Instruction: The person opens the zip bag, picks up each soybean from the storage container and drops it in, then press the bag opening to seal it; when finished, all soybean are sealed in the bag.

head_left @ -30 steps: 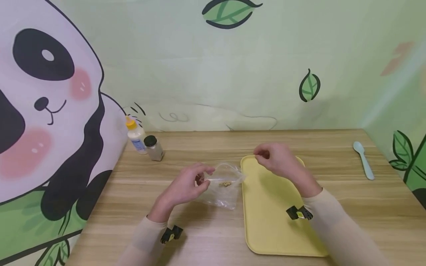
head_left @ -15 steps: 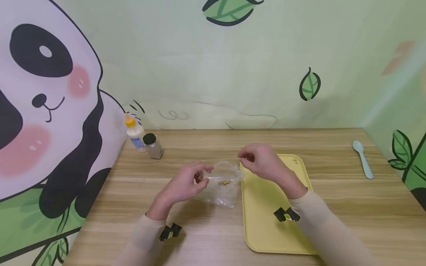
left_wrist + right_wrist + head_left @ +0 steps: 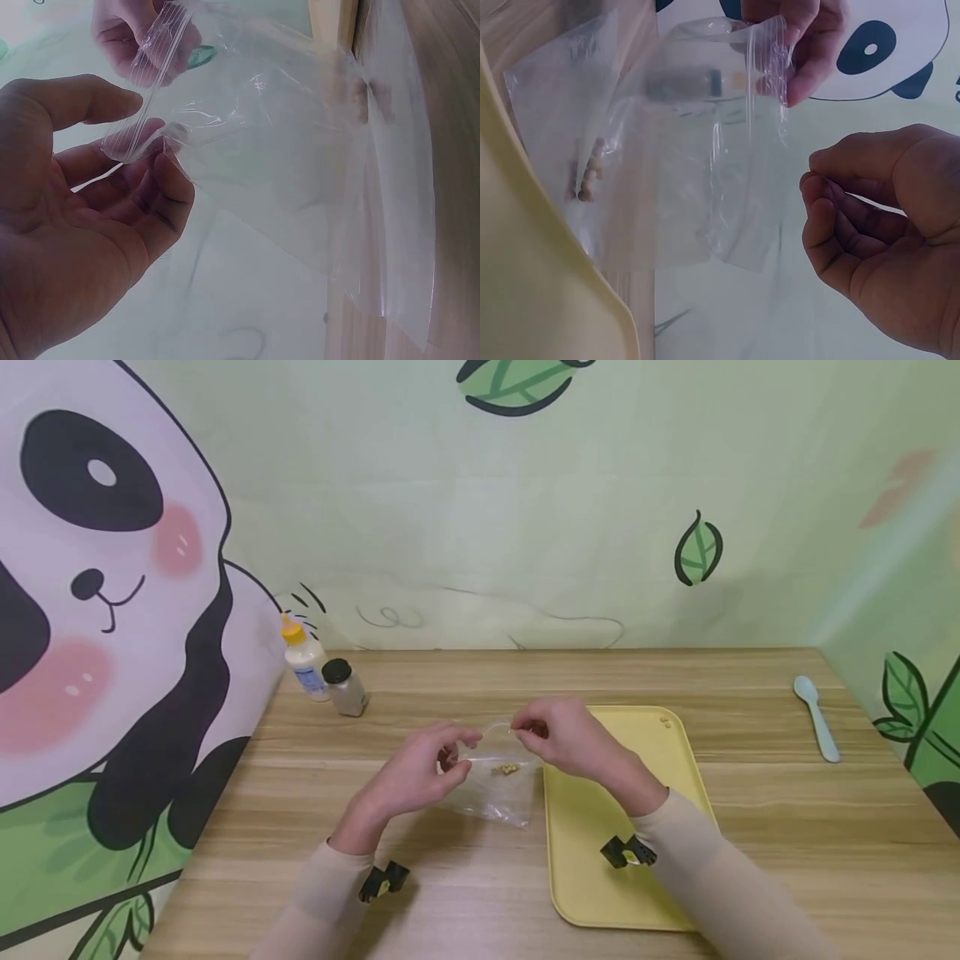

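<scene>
My left hand (image 3: 412, 774) holds a clear zip bag (image 3: 491, 800) by its left rim, fingers curled under the edge. Several small yellowish beans (image 3: 507, 769) lie low in the bag; the right wrist view shows these beans (image 3: 592, 172) through the plastic. The bag's mouth gapes upward between the two hands. My right hand (image 3: 573, 745) is just over the mouth's right side, thumb and forefinger pinched together. A tiny yellow speck, apparently one bean (image 3: 511, 732), shows at those fingertips; the right wrist view hides it.
Right of the bag lies a yellow tray (image 3: 592, 860) with a few beans (image 3: 665, 722) in its far right corner. A glue bottle (image 3: 306, 667) and a black-lidded jar (image 3: 347, 693) stand at the back left. A pale blue spoon (image 3: 818, 720) lies far right.
My right hand has moved left from above the tray to the bag's mouth, uncovering the beans in the tray's corner. The left hand and bag have stayed nearly still.
</scene>
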`<state>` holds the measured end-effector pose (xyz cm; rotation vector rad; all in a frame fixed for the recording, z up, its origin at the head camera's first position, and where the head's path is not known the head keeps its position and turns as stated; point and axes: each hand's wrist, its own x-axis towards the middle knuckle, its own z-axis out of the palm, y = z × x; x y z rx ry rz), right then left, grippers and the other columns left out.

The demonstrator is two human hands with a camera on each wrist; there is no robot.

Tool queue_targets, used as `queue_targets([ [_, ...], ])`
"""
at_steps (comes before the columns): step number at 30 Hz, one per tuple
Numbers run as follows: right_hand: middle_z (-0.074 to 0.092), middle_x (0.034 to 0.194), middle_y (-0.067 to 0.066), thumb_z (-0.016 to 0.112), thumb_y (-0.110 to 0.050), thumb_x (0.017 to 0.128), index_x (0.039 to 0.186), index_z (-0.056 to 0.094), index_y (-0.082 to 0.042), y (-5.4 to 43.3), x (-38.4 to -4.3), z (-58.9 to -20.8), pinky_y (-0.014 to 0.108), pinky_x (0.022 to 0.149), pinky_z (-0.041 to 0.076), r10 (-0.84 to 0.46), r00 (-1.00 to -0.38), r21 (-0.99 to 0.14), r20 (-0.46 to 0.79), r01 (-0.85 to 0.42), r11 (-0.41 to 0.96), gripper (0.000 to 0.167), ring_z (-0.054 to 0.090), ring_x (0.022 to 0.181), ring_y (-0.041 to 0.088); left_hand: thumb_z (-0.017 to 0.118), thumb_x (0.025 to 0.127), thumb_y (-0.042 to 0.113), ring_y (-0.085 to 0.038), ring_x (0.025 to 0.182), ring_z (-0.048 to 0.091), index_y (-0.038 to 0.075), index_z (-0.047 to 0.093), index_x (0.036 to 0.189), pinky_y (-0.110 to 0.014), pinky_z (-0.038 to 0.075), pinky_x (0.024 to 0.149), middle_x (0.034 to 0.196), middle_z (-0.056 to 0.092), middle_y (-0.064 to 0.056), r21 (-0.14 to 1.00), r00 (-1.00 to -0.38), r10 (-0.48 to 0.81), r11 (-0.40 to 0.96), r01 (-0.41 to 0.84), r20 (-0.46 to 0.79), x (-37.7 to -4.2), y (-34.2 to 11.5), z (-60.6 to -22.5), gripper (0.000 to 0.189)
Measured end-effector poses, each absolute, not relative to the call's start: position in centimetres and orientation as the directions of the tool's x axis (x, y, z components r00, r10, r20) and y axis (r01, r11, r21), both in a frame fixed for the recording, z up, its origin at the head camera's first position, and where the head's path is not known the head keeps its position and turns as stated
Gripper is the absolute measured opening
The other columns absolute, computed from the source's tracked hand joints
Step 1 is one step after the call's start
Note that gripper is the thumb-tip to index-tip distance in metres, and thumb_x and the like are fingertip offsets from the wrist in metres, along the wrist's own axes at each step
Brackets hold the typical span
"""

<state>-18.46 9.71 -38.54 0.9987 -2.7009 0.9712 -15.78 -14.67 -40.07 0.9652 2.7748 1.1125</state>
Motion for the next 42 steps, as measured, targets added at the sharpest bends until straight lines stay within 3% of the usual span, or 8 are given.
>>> queue_targets([
  [20,0.071,0.085,0.0,0.067,-0.013,0.09,0.098,0.075,-0.008,9.8,-18.4,-39.0,0.02,0.063,0.051,-0.552,-0.8,-0.529,0.233,-0.581,0.619,0.013,0.059,0.071,0.007,0.066,0.086,0.006,-0.01,0.074,0.055,0.004,0.064,0.12,-0.034,0.056,0.067,0.105,0.066,-0.005,0.643,-0.816,0.537,0.551,0.532,0.215,-15.8,-14.5,-40.2,0.034],
  [29,0.07,0.082,0.0,0.067,-0.013,0.089,0.098,0.074,-0.005,12.2,-19.2,-39.1,0.024,0.062,0.05,-0.5,-0.832,-0.522,0.242,-0.546,0.655,0.014,0.058,0.07,0.008,0.066,0.085,0.005,-0.009,0.074,0.055,0.003,0.065,0.12,-0.03,0.055,0.067,0.105,0.066,-0.006,0.64,-0.812,0.536,0.546,0.541,0.23,-15.7,-14.4,-40.2,0.034],
  [42,0.07,0.087,0.007,0.063,-0.013,0.091,0.101,0.073,-0.003,17.1,-20.6,-39.7,0.031,0.065,0.05,-0.381,-0.903,-0.528,0.199,-0.426,0.735,0.017,0.06,0.074,0.016,0.066,0.085,0.005,-0.011,0.074,0.055,0.002,0.064,0.119,-0.034,0.056,0.067,0.105,0.067,-0.01,0.636,-0.811,0.538,0.548,0.543,0.23,-15.8,-14.4,-40.2,0.035],
])
